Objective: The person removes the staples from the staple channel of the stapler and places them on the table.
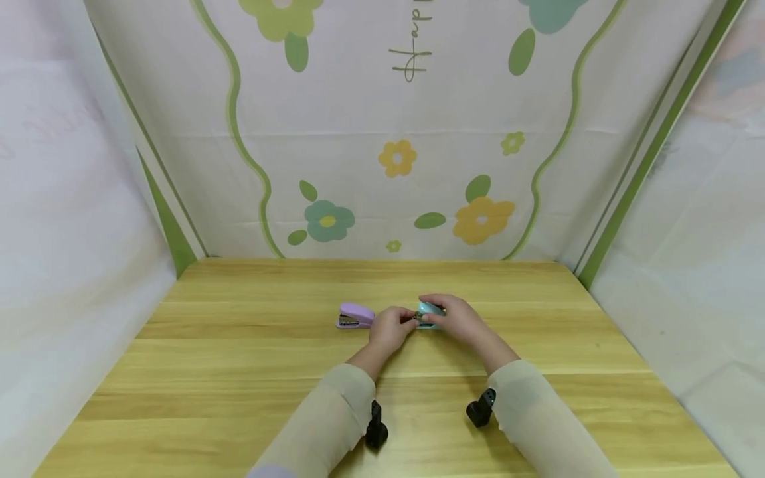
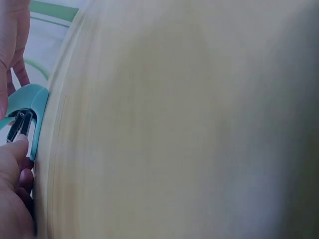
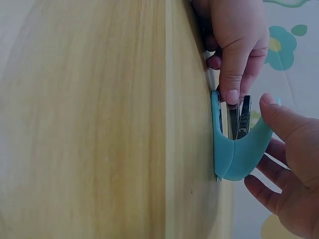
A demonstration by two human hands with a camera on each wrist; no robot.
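Observation:
A teal stapler (image 3: 246, 154) stands on the wooden table with its top raised, baring the metal staple rail (image 3: 233, 122) inside. My right hand (image 1: 460, 318) holds its raised top, thumb on one side and fingers on the other. From the stapler's open front, my left hand (image 1: 390, 328) pinches the end of the metal rail between thumb and fingers; whether staples are in that pinch, I cannot tell. Just left of this hand lies a purple stapler (image 1: 356, 315), partly covered by the hand in the head view.
The wooden table (image 1: 239, 398) runs back to a white cloth (image 1: 352, 159) printed with flowers. More cloth hangs along the left and right sides. Black wrist cameras sit by both sleeves, the left camera (image 1: 376, 430) and the right camera (image 1: 480, 409).

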